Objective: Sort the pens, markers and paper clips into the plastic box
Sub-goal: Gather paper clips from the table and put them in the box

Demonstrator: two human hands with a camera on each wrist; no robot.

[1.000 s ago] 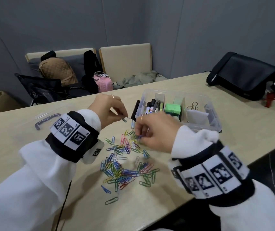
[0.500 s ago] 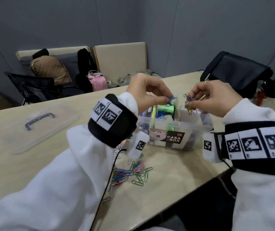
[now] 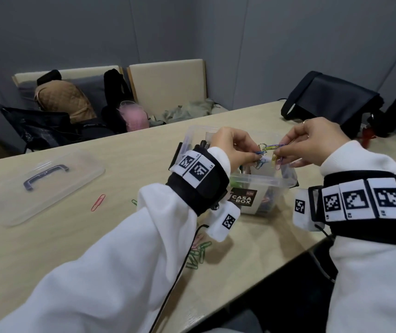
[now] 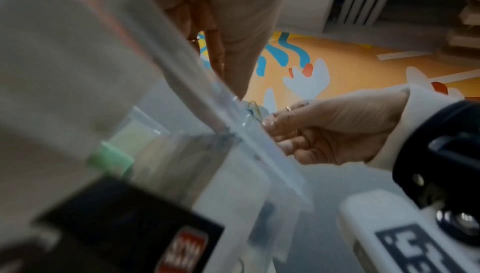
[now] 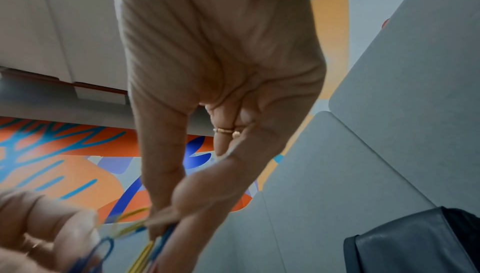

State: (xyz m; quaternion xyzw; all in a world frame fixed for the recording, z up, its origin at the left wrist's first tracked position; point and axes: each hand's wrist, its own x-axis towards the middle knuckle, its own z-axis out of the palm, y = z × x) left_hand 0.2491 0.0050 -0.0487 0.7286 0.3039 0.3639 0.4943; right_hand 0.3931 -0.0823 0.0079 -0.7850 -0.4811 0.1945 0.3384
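Coloured paper clips (image 3: 267,152) pinched by both hands above plastic box (image 3: 264,186).

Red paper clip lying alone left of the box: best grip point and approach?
The red paper clip lies flat on the table, apart from the others, with bare surface around it. Come from straight above and pinch across its two long sides near the middle; since it lies so flat, probably tip one end up with a fingertip first.

Lid (image 3: 45,181): clear, dark handle, flat on table (image 3: 125,150)
Black bag (image 3: 331,99): table's far right
Chairs (image 3: 168,85): behind table
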